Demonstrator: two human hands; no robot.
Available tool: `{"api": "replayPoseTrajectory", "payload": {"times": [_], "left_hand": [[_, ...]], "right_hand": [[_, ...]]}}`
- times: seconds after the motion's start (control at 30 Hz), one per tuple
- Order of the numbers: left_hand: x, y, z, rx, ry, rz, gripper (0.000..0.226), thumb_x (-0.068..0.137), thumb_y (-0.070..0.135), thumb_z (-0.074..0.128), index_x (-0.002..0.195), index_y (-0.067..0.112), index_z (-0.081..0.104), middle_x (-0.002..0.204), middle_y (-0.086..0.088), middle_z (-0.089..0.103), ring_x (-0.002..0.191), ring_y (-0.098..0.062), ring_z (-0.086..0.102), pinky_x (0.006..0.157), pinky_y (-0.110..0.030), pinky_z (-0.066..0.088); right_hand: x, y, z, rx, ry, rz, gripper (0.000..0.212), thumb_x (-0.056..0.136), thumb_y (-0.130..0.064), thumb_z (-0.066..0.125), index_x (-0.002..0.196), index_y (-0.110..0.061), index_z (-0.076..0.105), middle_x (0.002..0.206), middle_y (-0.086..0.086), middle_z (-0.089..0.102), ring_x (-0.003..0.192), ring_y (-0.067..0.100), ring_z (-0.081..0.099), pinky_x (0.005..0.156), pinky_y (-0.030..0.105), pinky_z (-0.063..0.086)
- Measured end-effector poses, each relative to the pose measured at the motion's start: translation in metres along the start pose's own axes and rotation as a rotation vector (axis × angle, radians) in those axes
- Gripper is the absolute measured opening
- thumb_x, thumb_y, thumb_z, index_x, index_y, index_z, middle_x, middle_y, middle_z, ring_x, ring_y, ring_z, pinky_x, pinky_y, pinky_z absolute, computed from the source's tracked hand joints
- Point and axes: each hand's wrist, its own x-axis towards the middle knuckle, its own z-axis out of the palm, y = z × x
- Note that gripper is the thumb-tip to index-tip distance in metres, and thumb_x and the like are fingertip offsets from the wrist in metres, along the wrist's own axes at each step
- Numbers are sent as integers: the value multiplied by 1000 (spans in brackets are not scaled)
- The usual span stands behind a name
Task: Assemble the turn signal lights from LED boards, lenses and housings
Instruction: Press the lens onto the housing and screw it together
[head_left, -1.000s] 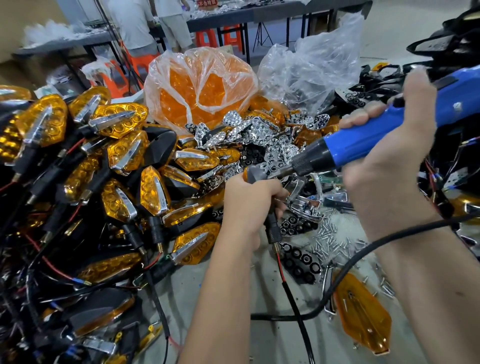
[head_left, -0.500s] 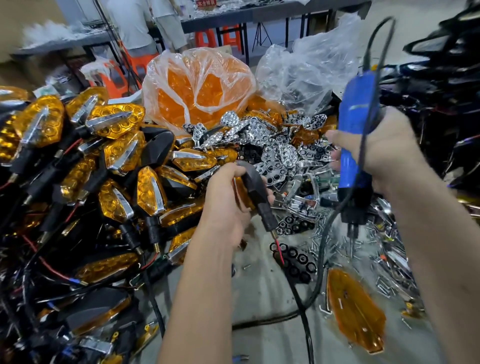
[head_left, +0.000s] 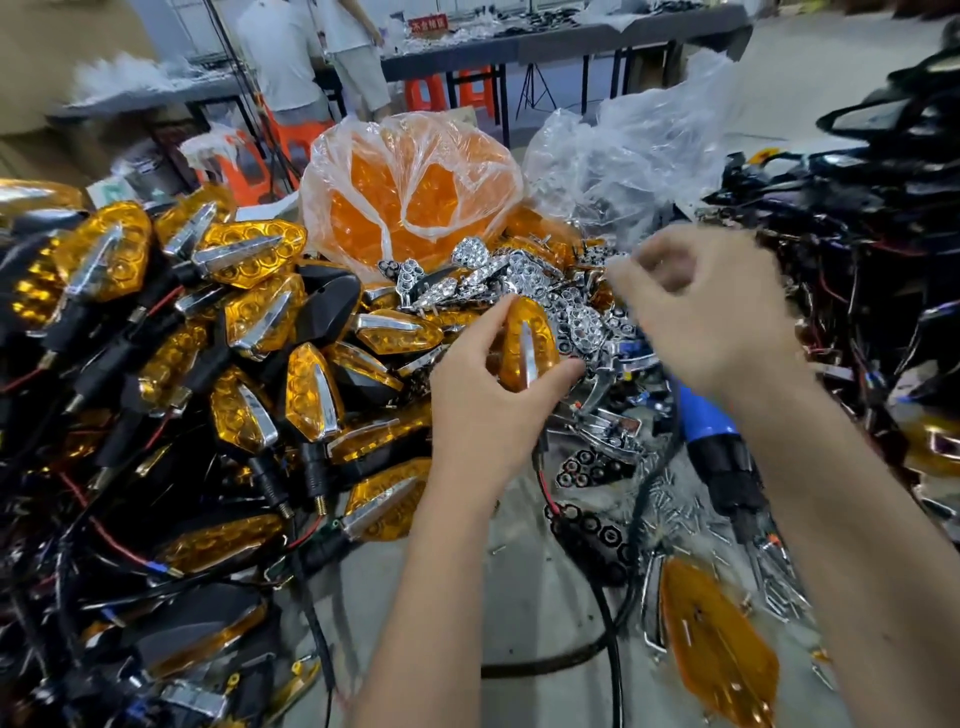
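Note:
My left hand (head_left: 483, 410) grips an assembled turn signal (head_left: 525, 340) by its black body, with the amber lens and chrome strip facing me and its red and black wires hanging below. My right hand (head_left: 711, 317) is motion-blurred above the chrome reflectors (head_left: 519, 275), its fingers loosely bent with nothing seen in them. The blue electric screwdriver (head_left: 711, 436) lies on the table under my right forearm, tip toward me, on a scatter of small screws (head_left: 670, 512).
A big pile of finished amber signals (head_left: 249, 332) fills the left. A bag of amber lenses (head_left: 410, 197) and a clear bag (head_left: 639, 150) stand behind. A loose lens (head_left: 717, 639) lies at the front right. Black wired housings (head_left: 857, 234) crowd the right. People (head_left: 291, 57) stand at far tables.
My right hand has let go of the blue screwdriver, which now lies on the table, and has moved up over the reflectors. My left hand has turned the signal lens-side up.

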Motion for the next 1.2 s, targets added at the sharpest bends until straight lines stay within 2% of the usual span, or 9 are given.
{"api": "replayPoseTrajectory", "payload": {"times": [0.13, 0.27, 0.33, 0.47, 0.63, 0.87, 0.93, 1.07, 1.2], "left_hand": [[-1, 3, 4, 74, 40, 107, 62, 80, 20, 84, 137, 25, 60, 126, 11, 65, 114, -4, 60, 101, -33, 53], [-4, 11, 4, -51, 22, -49, 75, 83, 25, 82, 146, 26, 43, 124, 8, 60, 108, -9, 64, 90, -38, 60], [-5, 16, -4, -133, -184, -252, 75, 86, 37, 84, 145, 25, 40, 120, 4, 67, 102, -14, 70, 90, -42, 60], [-18, 30, -38, -366, -607, -379, 24, 102, 10, 65, 124, 12, 56, 82, -5, 76, 62, -14, 66, 60, -25, 58], [-12, 34, -99, 4, -169, -277, 19, 108, 18, 54, 109, 18, 72, 60, 9, 66, 45, 1, 49, 48, -18, 40], [-5, 16, -174, 417, 630, -75, 16, 99, 24, 68, 105, 32, 81, 89, 14, 73, 81, -6, 69, 84, -33, 59], [7, 11, -191, 493, 796, -50, 17, 99, 23, 68, 108, 29, 81, 94, 8, 76, 86, -12, 69, 85, -30, 55], [26, -9, -212, 597, 811, -244, 22, 103, 25, 62, 117, 28, 79, 111, -1, 75, 104, -21, 66, 81, -20, 40], [25, -10, -204, 650, 767, -363, 26, 104, 27, 57, 125, 29, 73, 123, -5, 68, 120, -31, 53, 84, -26, 26]], "right_hand": [[-19, -16, 17, 63, -553, 0, 46, 83, -62, 71, 87, -15, 72, 79, 8, 74, 58, 18, 63, 64, 48, 56], [-18, -5, 26, 269, -378, 73, 38, 87, -45, 80, 81, -9, 70, 74, 14, 71, 53, 15, 58, 54, 39, 52], [-10, -1, 22, 333, -213, 153, 39, 88, -45, 79, 82, -8, 69, 68, 11, 70, 49, 14, 58, 48, 31, 49], [-1, -5, 17, 745, -120, 327, 23, 94, -34, 77, 88, -12, 72, 68, 2, 68, 49, 15, 57, 40, 23, 44], [2, -40, 52, 891, -261, 321, 21, 99, -31, 72, 102, -12, 65, 69, -6, 69, 52, 13, 59, 42, 21, 43], [27, -159, 113, 891, -372, -19, 43, 95, -31, 77, 128, -14, 56, 107, 8, 76, 77, 22, 76, 65, 31, 59], [36, -186, 131, 787, -338, -190, 50, 96, -36, 74, 138, -26, 48, 127, 3, 70, 102, 20, 74, 86, 36, 60], [48, -202, 170, 106, -221, -508, 43, 104, -45, 56, 146, -39, 54, 147, 2, 53, 140, 22, 44, 117, 33, 26], [50, -194, 185, 125, -315, -446, 36, 107, -39, 53, 142, -34, 63, 149, 3, 57, 134, 20, 55, 119, 34, 36]]}}
